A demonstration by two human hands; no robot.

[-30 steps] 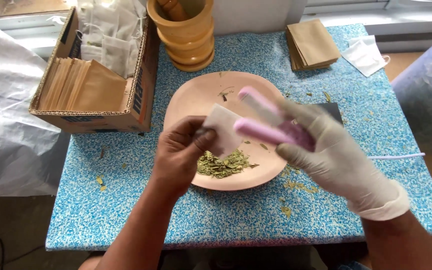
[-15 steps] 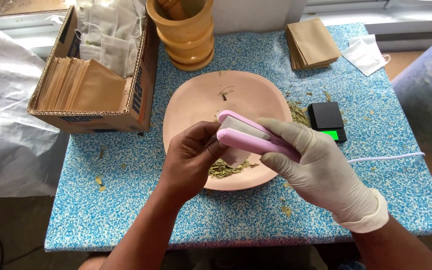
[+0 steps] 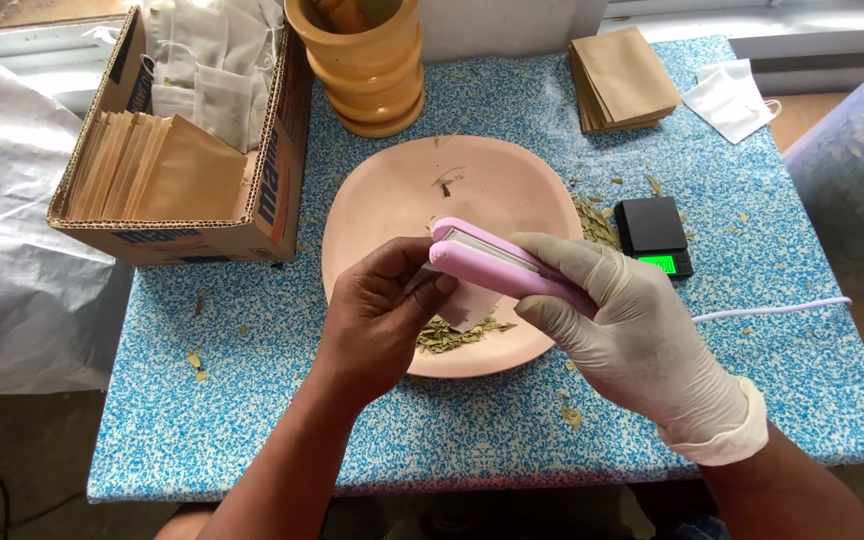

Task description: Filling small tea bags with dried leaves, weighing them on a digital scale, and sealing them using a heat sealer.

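Over pink plate (image 3: 392,200): gloved right hand (image 3: 642,335) clenched on pink sealer (image 3: 507,265); bare left hand (image 3: 382,315) fingers pinching small white bag (image 3: 467,303).

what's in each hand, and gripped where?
Gloved right hand grips the pink clamp-style heat sealer by its rear half. Bare left hand pinches a small white sachet at the edge.

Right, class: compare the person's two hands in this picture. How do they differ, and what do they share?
The right hand wears a pale glove; the left hand is bare. The right hand grips the pink sealer by its body, while the left hand pinches a small white bag at the sealer's tip. The right hand comes in from the right, the left hand from below. Both are raised over the pink plate.
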